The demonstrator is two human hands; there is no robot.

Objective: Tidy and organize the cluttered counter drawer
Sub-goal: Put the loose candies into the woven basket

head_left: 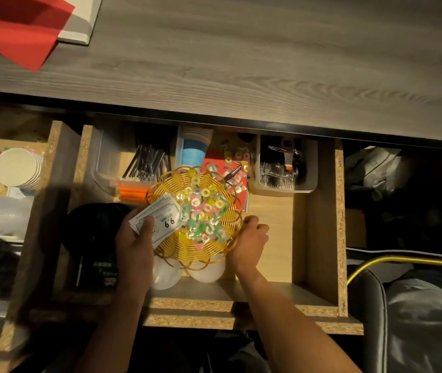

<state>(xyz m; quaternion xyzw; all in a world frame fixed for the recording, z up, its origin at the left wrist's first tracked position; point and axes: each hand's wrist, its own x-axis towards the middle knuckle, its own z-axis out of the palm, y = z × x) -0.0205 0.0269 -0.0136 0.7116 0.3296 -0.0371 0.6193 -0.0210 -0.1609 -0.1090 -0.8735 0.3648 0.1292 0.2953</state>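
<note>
The rim of the yellow wire basket (pixel 187 249) is gripped on its right side by the right hand (pixel 249 238), fingers curled over the edge. On the left, a small stack of white price cards (pixel 158 219) is pinched under the thumb of the left hand (pixel 133 238), and the same hand seems to be steadying the basket's left rim, though how much of the rim is actually caught by the fingers cannot be told. The basket is heaped with wrapped ring candies (pixel 203 214) and is held inside the open drawer (pixel 322 238), above two white lids (pixel 209 273) lying on the drawer floor.

Further back, more loose candies (pixel 237 168) are scattered over a red sheet (pixel 211 161), beside a clear bin of black straws (pixel 147 164), a stack of cups (pixel 194 146) and a clear bin of cutlery (pixel 281 170). Orange sticks (pixel 132 193) lie just left of the basket, with a dark round object (pixel 93 230) beside the left hand.

The risk is plain: the left hand is doing double duty. If the cards slip, the basket could be tipped, and candies would be spilled through or over the open weave. A tilt towards the lightly held side would do the same. The lids beneath could also be knocked if the basket is set down blind.
</note>
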